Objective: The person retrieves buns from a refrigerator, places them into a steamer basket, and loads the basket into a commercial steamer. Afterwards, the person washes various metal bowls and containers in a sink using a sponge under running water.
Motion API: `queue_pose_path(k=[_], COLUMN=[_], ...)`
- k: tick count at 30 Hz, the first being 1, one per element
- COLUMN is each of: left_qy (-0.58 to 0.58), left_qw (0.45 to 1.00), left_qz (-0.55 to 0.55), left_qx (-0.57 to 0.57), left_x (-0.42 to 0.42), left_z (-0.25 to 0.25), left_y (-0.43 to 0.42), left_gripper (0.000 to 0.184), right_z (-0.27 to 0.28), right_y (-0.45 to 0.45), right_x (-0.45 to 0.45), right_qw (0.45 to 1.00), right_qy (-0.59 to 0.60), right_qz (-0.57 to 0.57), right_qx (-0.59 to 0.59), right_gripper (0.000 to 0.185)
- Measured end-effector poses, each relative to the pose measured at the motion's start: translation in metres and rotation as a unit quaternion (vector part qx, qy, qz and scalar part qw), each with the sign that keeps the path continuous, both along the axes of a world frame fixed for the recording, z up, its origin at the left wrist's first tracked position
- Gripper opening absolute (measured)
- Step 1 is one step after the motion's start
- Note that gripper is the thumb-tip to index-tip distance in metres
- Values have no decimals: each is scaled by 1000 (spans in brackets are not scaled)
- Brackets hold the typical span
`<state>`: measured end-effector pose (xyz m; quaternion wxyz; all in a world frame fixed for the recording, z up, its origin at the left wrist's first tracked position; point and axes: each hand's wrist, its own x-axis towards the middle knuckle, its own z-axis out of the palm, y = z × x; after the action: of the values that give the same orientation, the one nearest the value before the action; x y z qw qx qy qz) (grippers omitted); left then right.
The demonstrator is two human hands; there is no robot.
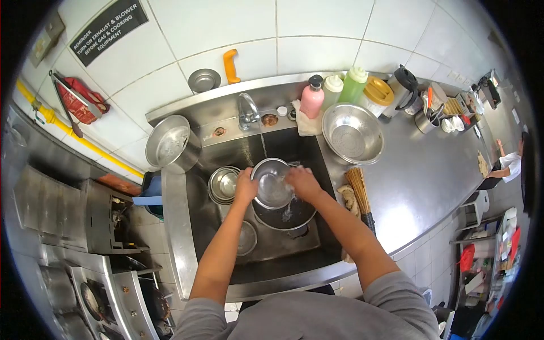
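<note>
My left hand [246, 186] is closed on the left rim of a shiny metal bowl [275, 190], which is tilted under the faucet [247, 110]. A thin stream of water runs down at the bowl's far edge. At the bowl's right side, my right hand [303, 182] has its fingers bent over the rim towards the inside. They are slightly blurred, and whatever they hold is hidden. Below the bowl sits a dark round pan [286, 218] with water in it. Nested metal bowls [224, 184] stand left of my left hand, and a round metal lid or dish [246, 238] lies nearer me.
A large pot [173, 144] stands on the sink's left edge. To the right are a metal colander [352, 134], a stick brush [358, 190] and a steel counter [419, 181]. Behind them stand a pink bottle [311, 99] and a green bottle [352, 85]. Another person [507, 167] is far right.
</note>
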<state>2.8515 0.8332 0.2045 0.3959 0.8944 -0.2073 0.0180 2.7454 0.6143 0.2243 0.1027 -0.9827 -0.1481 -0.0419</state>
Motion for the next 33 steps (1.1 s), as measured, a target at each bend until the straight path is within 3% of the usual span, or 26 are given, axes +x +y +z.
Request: queue_pose_path(k=[2, 3, 4, 5, 6, 7, 9, 10, 12, 13, 14, 15, 16, 17, 19, 21, 22, 23, 24, 25, 27, 30, 33], left_qy=[2, 3, -15, -15, -48, -80, -87, -95, -106, -116, -117, -163, -207, -208, -93, -35, 15, 64, 99, 97, 128, 179, 172], left_qw=[1000, 999, 999, 999, 994, 984, 974, 962, 966, 968, 967, 971, 965, 965, 987, 986, 971, 948, 937, 937, 961, 952, 940], left_qz=[5, 12, -1, 0, -39, -79, -123, -166, -175, -183, -184, -171, -156, -157, -45, 14, 41, 68, 64, 65, 46, 63, 126], left_qx=[17, 35, 49, 48, 94, 141, 168, 194, 160, 127, 129, 49, -32, -32, -122, -162, -234, -306, -328, -329, -240, -241, -267], left_x=[-1, 0, 3, 4, 5, 4, 1, -1, 2, 6, 9, 13, 17, 18, 19, 23, 27, 27, 24, 17, 0, -24, -25], left_z=[12, 18, 17, 20, 22, 26, 44, 50, 48, 45, 42, 39, 37, 36, 31, 23, 14, 9, 2, 1, -1, 1, 3], left_y=[-3, -6, -8, -11, -14, -17, -22, -24, -27, -27, -26, -25, -24, -22, -12, -2, 2, 4, 2, -3, -20, -43, -55], left_gripper=[27, 25, 26, 26, 28, 29, 31, 32, 30, 29, 29, 26, 23, 23, 16, 14, 14, 15, 17, 17, 18, 24, 31], right_z=[5, 6, 5, 3, 1, -3, -13, -14, -14, -12, -11, -10, -3, 8, 17, 19, 33, 41, 47, 54, 70, 92, 67], right_y=[-9, -8, -4, 0, 0, 5, 11, 14, 20, 20, 18, 16, 14, 11, 3, -9, -8, -2, 8, 21, 48, 61, 78], right_x=[1, -2, -6, -11, -23, -32, -52, -63, -80, -85, -91, -94, -95, -94, -82, -66, -58, -47, -33, -20, 0, 30, 40], right_qw=[969, 969, 890, 752, 692, 692, 495, 495, 323, 322, 287, 251, 251, 236, 222, 323, 378, 379, 461, 538, 633, 613, 568], right_qy=[-82, -80, -30, 21, 50, 50, 137, 136, 133, 132, 126, 119, 116, 105, 93, 22, 5, 6, -4, -14, -28, 6, 48], right_qz=[-177, -176, -251, -310, -290, -290, -267, -269, -270, -270, -220, -170, -169, -165, -157, -187, -176, -174, -209, -242, -180, -177, -213], right_qx=[155, 152, 379, 581, 659, 659, 815, 815, 897, 898, 924, 946, 946, 952, 958, 928, 909, 909, 862, 808, 752, 770, 794], right_gripper=[25, 25, 21, 18, 21, 21, 33, 33, 35, 35, 36, 37, 37, 37, 37, 35, 32, 32, 35, 38, 41, 40, 40])
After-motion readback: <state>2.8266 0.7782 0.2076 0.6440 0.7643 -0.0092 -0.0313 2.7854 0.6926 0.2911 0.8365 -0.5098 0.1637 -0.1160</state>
